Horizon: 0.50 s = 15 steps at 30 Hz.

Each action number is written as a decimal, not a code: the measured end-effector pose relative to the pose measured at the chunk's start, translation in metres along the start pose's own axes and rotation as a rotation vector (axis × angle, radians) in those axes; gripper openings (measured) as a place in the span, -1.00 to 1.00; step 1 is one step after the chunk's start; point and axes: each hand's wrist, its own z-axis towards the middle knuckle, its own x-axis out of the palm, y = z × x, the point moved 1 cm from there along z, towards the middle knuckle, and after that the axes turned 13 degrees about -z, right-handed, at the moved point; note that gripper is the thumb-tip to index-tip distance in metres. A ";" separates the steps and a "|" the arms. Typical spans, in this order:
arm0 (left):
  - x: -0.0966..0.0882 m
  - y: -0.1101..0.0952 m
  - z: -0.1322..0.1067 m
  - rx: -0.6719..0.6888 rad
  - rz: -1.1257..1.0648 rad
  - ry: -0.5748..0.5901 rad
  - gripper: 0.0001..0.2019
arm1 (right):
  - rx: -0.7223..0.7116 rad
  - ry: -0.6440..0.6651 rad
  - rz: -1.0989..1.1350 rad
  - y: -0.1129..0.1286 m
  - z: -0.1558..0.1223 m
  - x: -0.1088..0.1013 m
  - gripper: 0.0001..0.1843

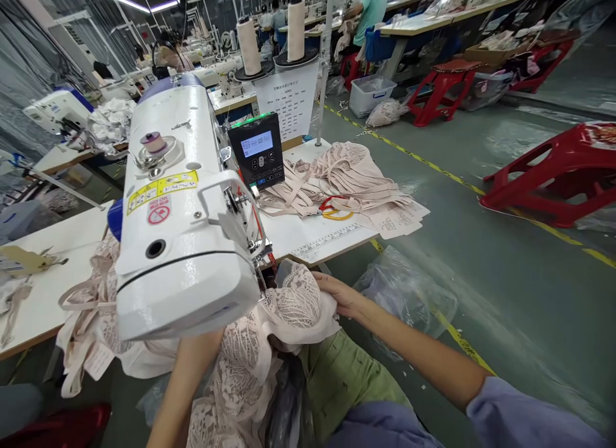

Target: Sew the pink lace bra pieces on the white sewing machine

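Observation:
A white industrial sewing machine (178, 198) fills the left middle, with a small lit control panel (256, 151) at its side. Beige lace bras hang in a pile over my lap, and the topmost lace bra (293, 307) lies beside the needle area. Its right edge is pinched by my right hand (337, 294), thumb and fingers closed on the fabric. My left forearm (192, 364) reaches up under the machine head, which hides the fingers of that hand. More lace bras (96, 307) are heaped to the left of the machine.
Beige straps (332, 178) lie on the white table with yellow-handled scissors (337, 214) and a printed ruler (327, 241). Two thread cones (296, 31) stand behind. Red stools (553, 172), a clear plastic bag (409, 294) and a storage box (370, 95) are on the floor; a co-worker (373, 15) sits beyond.

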 end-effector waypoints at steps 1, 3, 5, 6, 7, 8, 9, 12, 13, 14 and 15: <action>-0.002 -0.004 -0.006 0.010 0.049 -0.015 -0.84 | -0.018 -0.038 0.012 0.007 -0.001 -0.002 -0.62; -0.005 -0.021 -0.024 0.012 0.137 -0.110 -0.83 | -0.056 -0.097 0.020 0.023 -0.008 -0.002 -0.66; -0.002 -0.049 -0.048 0.039 0.171 -0.287 -0.85 | -0.117 -0.090 -0.027 0.039 -0.019 0.004 -0.68; 0.004 -0.065 -0.060 0.152 0.147 -0.303 -0.84 | -0.160 -0.047 -0.097 0.046 -0.027 0.012 -0.70; 0.011 -0.082 -0.070 0.290 0.094 -0.302 -0.82 | -0.213 0.035 -0.206 0.053 -0.036 0.023 -0.73; 0.019 -0.097 -0.078 0.436 0.048 -0.281 -0.77 | -0.273 0.150 -0.341 0.058 -0.046 0.036 -0.76; 0.028 -0.109 -0.083 0.549 0.020 -0.248 -0.71 | -0.334 0.287 -0.484 0.062 -0.056 0.050 -0.79; 0.046 -0.124 -0.082 0.547 -0.017 -0.060 -0.46 | -0.434 0.641 -0.783 0.068 -0.080 0.090 -0.79; 0.048 -0.121 -0.079 0.441 -0.049 0.027 -0.47 | -0.436 0.673 -0.820 0.069 -0.084 0.098 -0.76; 0.047 -0.115 -0.075 0.306 -0.099 0.118 -0.56 | -0.419 0.661 -0.845 0.069 -0.084 0.103 -0.73; 0.044 -0.108 -0.072 0.162 -0.162 0.192 -0.71 | -0.392 0.618 -0.869 0.069 -0.083 0.106 -0.71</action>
